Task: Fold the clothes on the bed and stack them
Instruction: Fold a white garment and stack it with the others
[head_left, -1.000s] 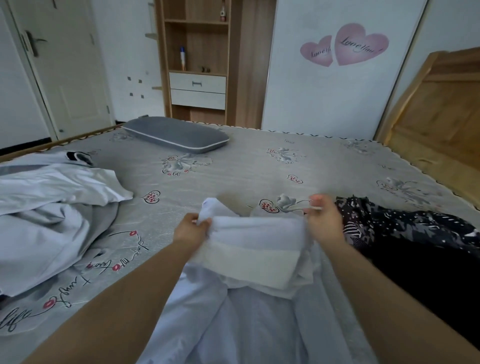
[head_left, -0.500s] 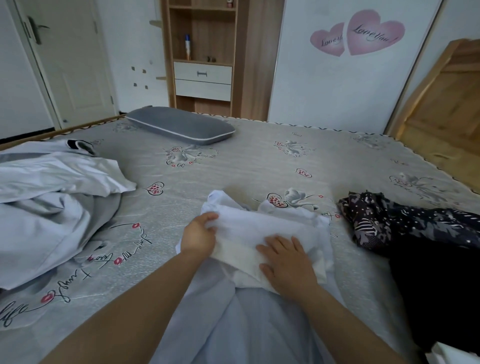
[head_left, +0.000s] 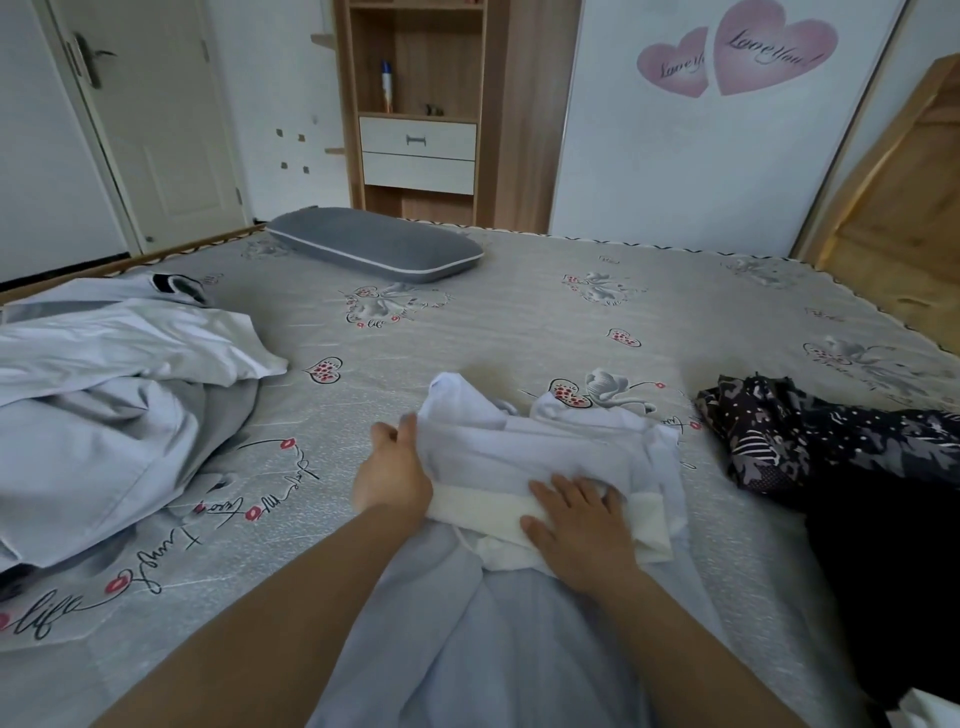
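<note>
A white garment (head_left: 550, 457) lies partly folded in the middle of the bed, its lower part trailing toward me as pale blue-white cloth (head_left: 519, 649). My left hand (head_left: 393, 475) grips the garment's left edge, fingers curled round the fold. My right hand (head_left: 579, 525) lies flat on the cream waistband part of the fold, pressing it down. A heap of white and grey clothes (head_left: 104, 405) sits at the left. A dark patterned garment (head_left: 810, 441) lies at the right.
The bed (head_left: 519, 322) has a grey sheet printed with flowers and hearts. A grey pillow (head_left: 374, 244) lies at its far side. A wooden headboard (head_left: 893, 218) stands at the right, a shelf unit with drawers (head_left: 418, 130) and a door (head_left: 150, 119) behind.
My right hand let go of the garment's right corner and came down flat on the fold. The folded part dropped onto the bed. My left hand kept its hold on the left edge.
</note>
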